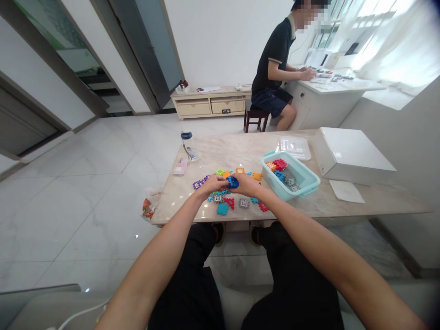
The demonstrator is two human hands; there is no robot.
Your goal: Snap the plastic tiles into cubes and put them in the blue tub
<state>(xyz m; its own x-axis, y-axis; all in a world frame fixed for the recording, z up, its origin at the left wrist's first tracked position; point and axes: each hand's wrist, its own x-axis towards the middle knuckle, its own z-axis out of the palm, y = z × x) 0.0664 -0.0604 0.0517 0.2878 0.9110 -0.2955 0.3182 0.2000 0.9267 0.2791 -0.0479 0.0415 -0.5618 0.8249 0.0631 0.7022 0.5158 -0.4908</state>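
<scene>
Between my two hands, above the table, is a dark blue piece with notched edges, an interlocking toy block [233,182]. My left hand [216,183] pinches it from the left, and my right hand [245,184] closes round its right side. The fingers partly cover the block. Loose interlocking pieces lie under and about my hands: purple ones [200,182] at the left, a teal square [222,209] and a grey piece [244,203] nearer me, a red one [229,202], and orange ones [256,176] behind my right hand.
A light-blue bin [302,192] of more pieces stands to the right, with a clear lid [294,147] behind it. Farther right is a white box [354,153]. A bottle [188,145] stands at the back left. Another person [275,59] sits at a far desk.
</scene>
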